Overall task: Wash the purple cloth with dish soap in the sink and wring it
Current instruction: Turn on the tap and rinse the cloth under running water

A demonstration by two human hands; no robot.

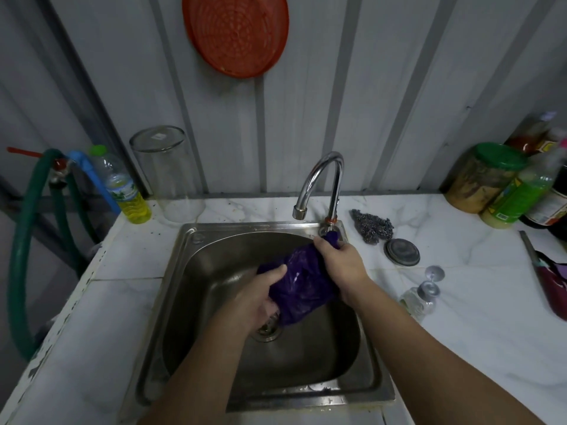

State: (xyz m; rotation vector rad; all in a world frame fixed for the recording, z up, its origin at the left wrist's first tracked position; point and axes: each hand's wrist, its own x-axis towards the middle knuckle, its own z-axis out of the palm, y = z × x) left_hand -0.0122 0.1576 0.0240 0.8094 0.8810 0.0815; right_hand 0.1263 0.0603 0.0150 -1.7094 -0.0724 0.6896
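In the head view, the purple cloth (302,282) was bunched above the steel sink (214,348), held over the drain. The left hand (260,297) had its grip clenched around the cloth's lower end; the right hand (339,265) had its grip closed around the upper end, near the tap (322,182) at the sink's back right corner. A bottle of yellow liquid (129,191) stood at the desk's (475,348) back left edge.
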